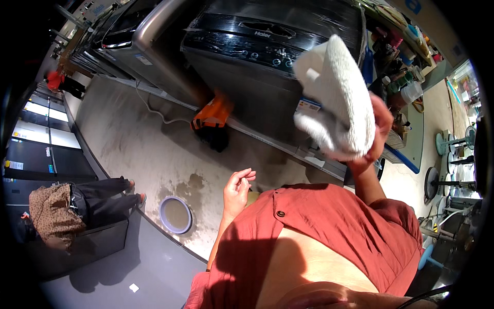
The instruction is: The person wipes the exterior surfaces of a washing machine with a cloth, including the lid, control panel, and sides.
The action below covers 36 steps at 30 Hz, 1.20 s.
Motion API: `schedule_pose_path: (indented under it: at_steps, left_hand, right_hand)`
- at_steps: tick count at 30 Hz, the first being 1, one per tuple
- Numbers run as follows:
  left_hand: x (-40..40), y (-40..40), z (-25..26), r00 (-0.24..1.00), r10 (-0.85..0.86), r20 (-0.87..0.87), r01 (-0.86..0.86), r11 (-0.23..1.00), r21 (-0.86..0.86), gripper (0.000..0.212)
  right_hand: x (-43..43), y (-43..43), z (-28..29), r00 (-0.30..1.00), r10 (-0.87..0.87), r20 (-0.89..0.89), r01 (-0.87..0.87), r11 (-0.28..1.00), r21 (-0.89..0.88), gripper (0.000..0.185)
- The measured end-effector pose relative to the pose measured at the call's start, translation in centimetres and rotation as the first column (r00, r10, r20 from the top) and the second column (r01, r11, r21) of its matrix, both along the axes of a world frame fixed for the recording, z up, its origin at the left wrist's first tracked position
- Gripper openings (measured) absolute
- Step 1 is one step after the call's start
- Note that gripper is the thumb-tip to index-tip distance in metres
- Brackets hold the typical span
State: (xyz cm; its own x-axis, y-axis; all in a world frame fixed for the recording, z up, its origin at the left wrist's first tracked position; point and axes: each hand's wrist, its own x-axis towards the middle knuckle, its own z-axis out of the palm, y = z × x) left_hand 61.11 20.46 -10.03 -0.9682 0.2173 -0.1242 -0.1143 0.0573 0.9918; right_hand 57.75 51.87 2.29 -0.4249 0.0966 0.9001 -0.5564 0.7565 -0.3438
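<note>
My right hand (pixel 380 127) grips a thick, folded white cloth (pixel 349 100), raised in front of a dark Haier washing machine (pixel 239 69) with plastic film over its top and panel. The cloth hides part of the control panel and most of my right fingers. My left hand (pixel 236 189) hangs low in front of my body with its fingers loosely bent and nothing in it. Down on the floor, to the left of that hand, stands a round basin (pixel 175 214) of greyish water, wet patches around it.
Another washing machine (pixel 154 54) stands to the left. An orange and black thing (pixel 212 117), blurred, is by the low ledge. A cluttered table (pixel 415 146) is at right, with stand fans (pixel 431 183) beyond. Two people (pixel 58 208) (pixel 56 81) are on the left near refrigerators (pixel 46 154).
</note>
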Motion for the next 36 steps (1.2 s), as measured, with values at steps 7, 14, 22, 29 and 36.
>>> schedule_pose_path:
  at_steps: [7,14,22,29,36]
  left_hand:
    - [-3.6,-9.0,-1.0,0.989,0.129,0.072,-0.126,0.991,-0.046,0.025]
    - [-4.5,-16.4,-3.4,0.958,0.247,0.146,-0.235,0.967,-0.095,0.029]
    - [-5.2,-21.5,-6.7,0.922,0.283,0.263,-0.278,0.959,-0.058,0.026]
    - [-8.4,-23.7,-10.4,0.912,0.300,0.279,-0.272,0.953,-0.133,0.032]
    - [-11.7,-21.1,-12.7,0.912,0.301,0.278,-0.291,0.954,-0.077,0.031]
  right_hand:
    - [-7.9,-1.6,-1.6,0.825,-0.528,0.203,0.361,0.767,0.530,0.052]
    - [-10.9,-5.2,-2.9,0.723,-0.607,0.330,0.378,0.747,0.546,0.077]
    - [-17.3,-10.1,-1.9,0.742,-0.581,0.334,0.297,0.731,0.614,0.085]
    - [-24.9,-14.6,-1.8,0.836,-0.469,0.286,0.047,0.579,0.814,0.075]
    - [-34.3,-16.4,1.1,0.940,-0.032,0.340,-0.237,0.655,0.717,0.047]
